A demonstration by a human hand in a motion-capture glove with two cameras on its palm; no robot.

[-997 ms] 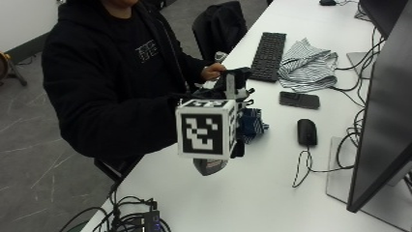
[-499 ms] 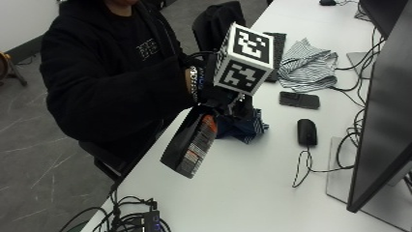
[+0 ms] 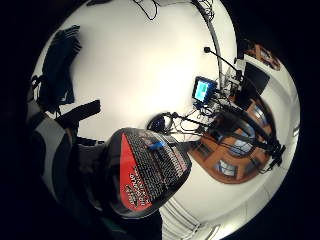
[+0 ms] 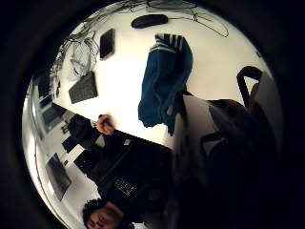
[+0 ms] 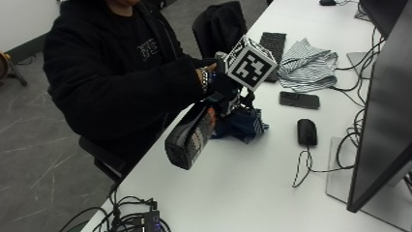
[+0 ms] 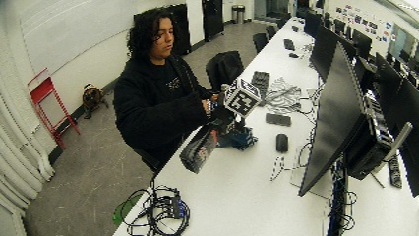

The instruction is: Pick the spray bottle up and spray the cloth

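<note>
The pick-up looks done: at frame centre of the outside view the hand (image 5: 222, 87) grips the top of the bottle (image 5: 188, 139), lifted and tilted, its base out over the desk edge. The cloth (image 5: 243, 124) lies just right of it on the desk (image 5: 244, 188). Next, I judge, aim the nozzle (hidden here) at it. Office: monitor (image 5: 386, 106) right, mouse (image 5: 307, 131), phone (image 5: 299, 99).

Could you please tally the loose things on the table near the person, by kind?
Cloths: 2, blue and striped
Keyboard: 1
Phone: 1
Mouse: 1
Spray bottle, held above the table: 1
Total: 6
</note>
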